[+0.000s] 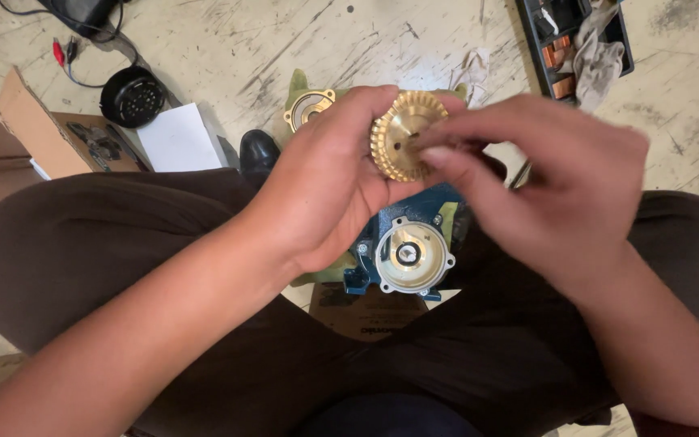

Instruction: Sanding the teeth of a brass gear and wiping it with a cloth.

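Note:
My left hand (329, 182) holds a round brass impeller (400, 137) with toothed vanes around its rim, face turned up. My right hand (552, 182) is over it from the right, blurred, with fingertips touching the wheel's centre. Below both hands, between my knees, sits a blue pump motor (408, 255) with a round silver end plate and a shaft hole in the middle. A pale green pump cover (307, 105) with a brass ring lies on the floor just beyond my left hand.
I sit cross-legged in dark trousers on a scratched concrete floor. A cardboard box (30, 133), white paper (178, 139) and a black fan cover (133, 97) lie at left. A black tray (580, 40) with cloth and copper parts is at top right.

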